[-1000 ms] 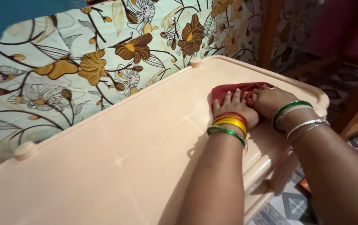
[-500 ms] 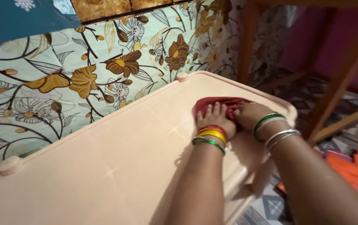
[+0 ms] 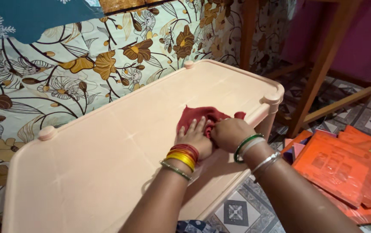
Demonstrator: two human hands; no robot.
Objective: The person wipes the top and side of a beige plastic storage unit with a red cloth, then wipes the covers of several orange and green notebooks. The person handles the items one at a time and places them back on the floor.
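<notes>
While pressing red cloth (image 3: 202, 115) onto peach table (image 3: 108, 164) — left hand (image 3: 195, 137) flat, right hand (image 3: 228, 133) bunched gripping cloth.

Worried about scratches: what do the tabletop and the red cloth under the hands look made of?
Tabletop: likely moulded plastic, peach, smooth with a soft sheen, rounded corner knobs. Cloth: soft woven fabric, matte and crumpled into folds under both hands; exact fibre unclear.
</notes>
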